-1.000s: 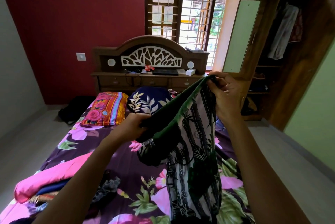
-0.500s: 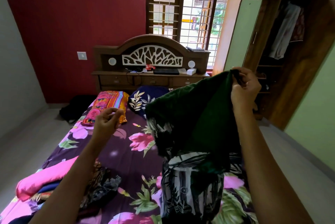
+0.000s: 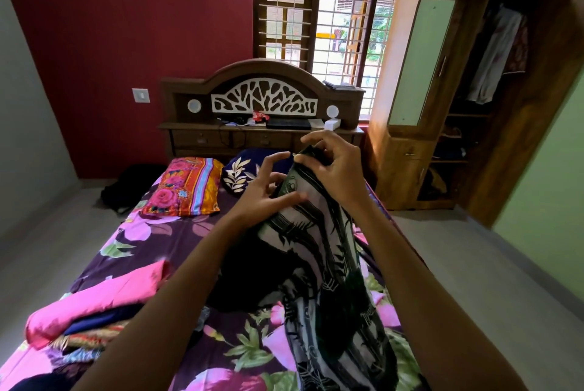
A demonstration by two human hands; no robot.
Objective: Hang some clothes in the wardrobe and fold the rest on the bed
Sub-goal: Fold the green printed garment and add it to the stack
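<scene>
Apparently mid-fold, the right hand (image 3: 336, 171) pinches the top edge of the printed garment (image 3: 319, 251), and the spread-fingered left hand (image 3: 267, 190) just beside it probably needs the matching corner next.

Black-and-white print garment (image 3: 319, 264), green at the edge, is held up dead centre, right hand (image 3: 336, 171) pinching its top, tail trailing on the bed (image 3: 164, 242) toward 5 o'clock. There's a folded stack (image 3: 104, 297), pink on top, at 8. The wardrobe (image 3: 407, 169) is at 2, door open, clothes hanging inside.
</scene>
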